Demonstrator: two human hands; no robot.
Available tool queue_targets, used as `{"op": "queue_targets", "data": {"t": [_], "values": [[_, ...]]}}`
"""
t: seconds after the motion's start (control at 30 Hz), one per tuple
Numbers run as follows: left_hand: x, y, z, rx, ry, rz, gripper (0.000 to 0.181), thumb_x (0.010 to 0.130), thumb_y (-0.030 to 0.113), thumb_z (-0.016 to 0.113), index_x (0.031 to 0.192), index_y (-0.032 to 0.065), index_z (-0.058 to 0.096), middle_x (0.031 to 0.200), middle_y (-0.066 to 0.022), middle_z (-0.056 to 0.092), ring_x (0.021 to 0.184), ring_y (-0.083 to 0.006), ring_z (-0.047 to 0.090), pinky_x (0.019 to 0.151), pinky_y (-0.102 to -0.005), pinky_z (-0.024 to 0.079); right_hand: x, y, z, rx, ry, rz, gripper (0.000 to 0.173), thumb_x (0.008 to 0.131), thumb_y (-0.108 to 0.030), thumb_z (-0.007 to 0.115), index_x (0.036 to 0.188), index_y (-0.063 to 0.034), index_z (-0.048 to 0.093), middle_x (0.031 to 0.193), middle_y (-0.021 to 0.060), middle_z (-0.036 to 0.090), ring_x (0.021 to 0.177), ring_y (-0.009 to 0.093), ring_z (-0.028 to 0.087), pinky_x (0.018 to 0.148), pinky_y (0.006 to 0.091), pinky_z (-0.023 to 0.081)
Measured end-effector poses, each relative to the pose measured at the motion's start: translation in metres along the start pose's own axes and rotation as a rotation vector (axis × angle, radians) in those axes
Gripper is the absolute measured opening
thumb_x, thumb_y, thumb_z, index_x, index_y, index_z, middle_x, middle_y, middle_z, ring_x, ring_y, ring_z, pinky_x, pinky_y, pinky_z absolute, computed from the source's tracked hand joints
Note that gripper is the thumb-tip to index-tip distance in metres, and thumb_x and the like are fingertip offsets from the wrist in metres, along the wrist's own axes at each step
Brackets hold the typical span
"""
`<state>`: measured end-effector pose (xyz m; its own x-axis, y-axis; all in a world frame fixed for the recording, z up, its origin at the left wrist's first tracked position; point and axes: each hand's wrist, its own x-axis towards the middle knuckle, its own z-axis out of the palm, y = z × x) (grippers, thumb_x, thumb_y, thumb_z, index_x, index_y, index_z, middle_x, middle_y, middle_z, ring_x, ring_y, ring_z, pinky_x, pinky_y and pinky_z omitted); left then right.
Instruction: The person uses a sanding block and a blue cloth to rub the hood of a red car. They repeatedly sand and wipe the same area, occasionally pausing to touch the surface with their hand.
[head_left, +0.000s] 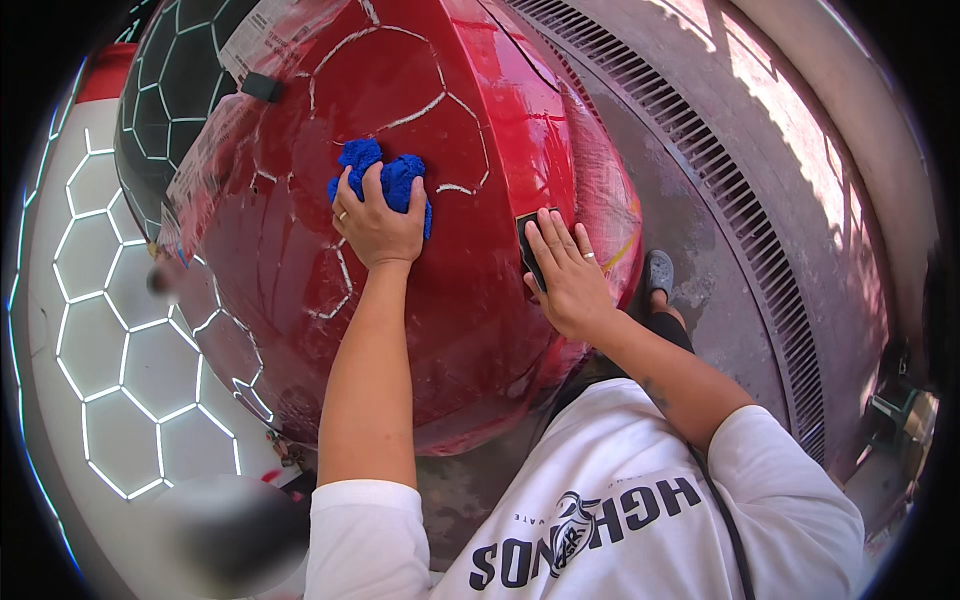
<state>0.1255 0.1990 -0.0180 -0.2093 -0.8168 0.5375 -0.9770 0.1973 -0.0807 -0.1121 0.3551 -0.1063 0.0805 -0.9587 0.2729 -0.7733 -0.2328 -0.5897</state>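
Note:
My left hand (381, 221), with a ring on one finger, presses a bunched blue microfibre cloth (403, 178) against the glossy red car body panel (442, 300). Farther right, my right hand (566, 270) lies with its fingers stretched over a black sanding block (532, 251) near the panel's edge, close to a body crease. White hexagonal light reflections show on the red paint. A small dark block (262, 88) rests at the upper left, by newspaper masking (255, 45) at the windscreen's edge.
Clear plastic film (604, 187) covers the car's side at the right. A slotted floor drain grate (720, 180) curves along the floor beyond it. A foot in a grey clog (660, 271) stands beside the car. Hexagonal lights show on a pale surface (90, 300) at the left.

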Motion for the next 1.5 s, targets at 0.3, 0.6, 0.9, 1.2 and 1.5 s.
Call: {"op": "queue_targets", "data": {"t": [0.3, 0.6, 0.9, 1.2, 1.5], "values": [[-0.001, 0.001, 0.009, -0.022, -0.023, 0.01, 0.063, 0.094, 0.058, 0.078, 0.144, 0.0224, 0.062, 0.156, -0.0206, 0.051, 0.141, -0.0462, 0.053, 0.115, -0.0627, 0.044, 0.087, 0.029, -0.013, -0.078, 0.081, 0.125, 0.071, 0.117, -0.048, 0.045, 0.169, -0.0002, 0.038, 0.178, 0.0252, 0.034, 0.168, 0.04, 0.028, 0.134, 0.0644, 0.02], [0.004, 0.013, 0.011, -0.035, 0.007, 0.022, 0.06, 0.096, 0.057, 0.078, 0.142, 0.0216, 0.064, 0.155, -0.0189, 0.052, 0.14, -0.0448, 0.054, 0.114, -0.0619, 0.045, 0.079, 0.039, -0.027, -0.166, 0.084, 0.161, 0.078, 0.112, -0.047, 0.055, 0.17, 0.0019, 0.037, 0.178, 0.0254, 0.033, 0.167, 0.04, 0.03, 0.135, 0.06, 0.02], [-0.003, -0.001, 0.007, 0.001, 0.026, 0.021, 0.061, 0.096, 0.059, 0.077, 0.142, 0.0219, 0.065, 0.153, -0.0192, 0.054, 0.138, -0.0448, 0.055, 0.115, -0.0607, 0.045, -0.002, 0.002, 0.006, -0.059, 0.145, 0.095, 0.069, 0.114, -0.043, 0.052, 0.166, 0.002, 0.043, 0.174, 0.0293, 0.039, 0.164, 0.045, 0.034, 0.133, 0.0647, 0.022], [-0.006, -0.009, 0.005, 0.004, 0.026, 0.003, 0.06, 0.096, 0.06, 0.076, 0.143, 0.024, 0.064, 0.155, -0.0175, 0.053, 0.14, -0.0439, 0.054, 0.116, -0.0603, 0.044, 0.096, 0.054, -0.098, 0.506, 0.047, 0.206, 0.06, 0.117, -0.044, 0.048, 0.166, -0.01, 0.046, 0.167, 0.0272, 0.05, 0.155, 0.047, 0.048, 0.129, 0.0649, 0.032], [-0.001, -0.002, 0.012, -0.021, 0.02, 0.018, 0.063, 0.094, 0.06, 0.078, 0.143, 0.0232, 0.063, 0.156, -0.0198, 0.052, 0.142, -0.0449, 0.053, 0.114, -0.0621, 0.045, -0.053, -0.019, -0.001, -0.106, -0.008, 0.171, 0.075, 0.115, -0.045, 0.051, 0.168, 0.006, 0.038, 0.175, 0.0295, 0.036, 0.168, 0.043, 0.026, 0.135, 0.0627, 0.018]]}}
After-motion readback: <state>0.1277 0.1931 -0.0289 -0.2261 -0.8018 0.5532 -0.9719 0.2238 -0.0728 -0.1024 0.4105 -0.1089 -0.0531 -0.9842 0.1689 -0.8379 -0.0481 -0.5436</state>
